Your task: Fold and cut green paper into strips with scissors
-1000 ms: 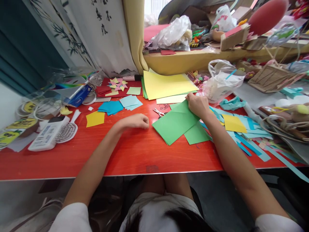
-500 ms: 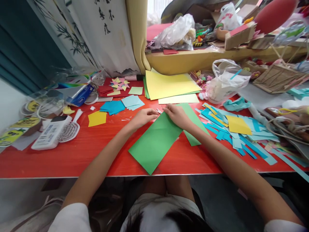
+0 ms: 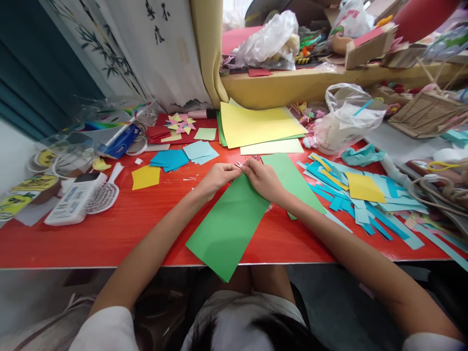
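A long green paper sheet (image 3: 230, 224) slants across the front of the red table, its lower corner hanging past the front edge. My right hand (image 3: 261, 179) pinches it at the top end. My left hand (image 3: 219, 179) is closed at the same top corner, thumb and fingertips touching the paper close to the right fingers. Just at the fingertips, small silvery pointed tips (image 3: 239, 165) show, perhaps of scissors; the rest is hidden. A second green paper piece (image 3: 292, 178) lies flat behind and beneath my right forearm.
Blue squares (image 3: 173, 157) and a yellow square (image 3: 146, 177) lie left of my hands. A yellow paper stack (image 3: 259, 126) is at the back. Blue paper strips (image 3: 340, 202) spread on the right. A hairbrush (image 3: 104, 196) and a white bottle (image 3: 75, 199) lie at the left.
My left hand has moved right and closed at the top corner, meeting my right hand. The green sheet has shifted down toward me and turned slightly.
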Demonstrator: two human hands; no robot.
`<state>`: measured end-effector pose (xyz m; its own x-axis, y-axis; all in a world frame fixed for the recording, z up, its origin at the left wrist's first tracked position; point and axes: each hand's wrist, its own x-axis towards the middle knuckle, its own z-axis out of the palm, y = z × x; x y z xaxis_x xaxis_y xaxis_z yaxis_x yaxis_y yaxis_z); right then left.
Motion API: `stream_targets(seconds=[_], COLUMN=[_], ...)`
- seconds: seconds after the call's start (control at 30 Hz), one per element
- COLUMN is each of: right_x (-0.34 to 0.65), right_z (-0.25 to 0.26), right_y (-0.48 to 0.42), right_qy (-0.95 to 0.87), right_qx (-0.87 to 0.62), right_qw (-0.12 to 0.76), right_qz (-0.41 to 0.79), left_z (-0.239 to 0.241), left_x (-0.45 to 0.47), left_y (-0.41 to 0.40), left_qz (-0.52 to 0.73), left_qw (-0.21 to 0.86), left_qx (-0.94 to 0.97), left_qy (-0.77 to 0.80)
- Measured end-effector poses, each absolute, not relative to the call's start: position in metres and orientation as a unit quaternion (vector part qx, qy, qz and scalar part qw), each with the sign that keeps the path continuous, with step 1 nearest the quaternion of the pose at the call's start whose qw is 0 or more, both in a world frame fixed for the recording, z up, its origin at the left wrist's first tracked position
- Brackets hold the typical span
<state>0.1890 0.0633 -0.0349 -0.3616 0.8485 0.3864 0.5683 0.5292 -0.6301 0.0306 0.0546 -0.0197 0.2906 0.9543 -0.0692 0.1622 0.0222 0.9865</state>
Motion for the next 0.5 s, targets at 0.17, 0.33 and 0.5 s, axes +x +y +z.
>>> stream_targets(seconds=[0.17,0.33,0.5], right_x=[0.1924,0.1944,0.1960], right_z=[-0.0333,-0.0344,-0.0363], right_y=[0.0675,0.0703,0.0723], right_qy=[-0.800,-0.802,-0.806], right_qx=[-0.443,-0.442,-0.442], right_qw=[0.364,0.366,0.363], right_qz=[0.177,0.166,0.154], left_z=[-0.0213,-0.0218,-0.0224], left_x=[0.0322,0.0330,0.0325], left_y=[0.0547,0.0552,0.0562], left_qz=[0.369,0.362,0.367], left_qw=[0.564,0.564,0.558], left_qx=[0.583,0.584,0.592], left_qy=[0.453,0.458,0.451])
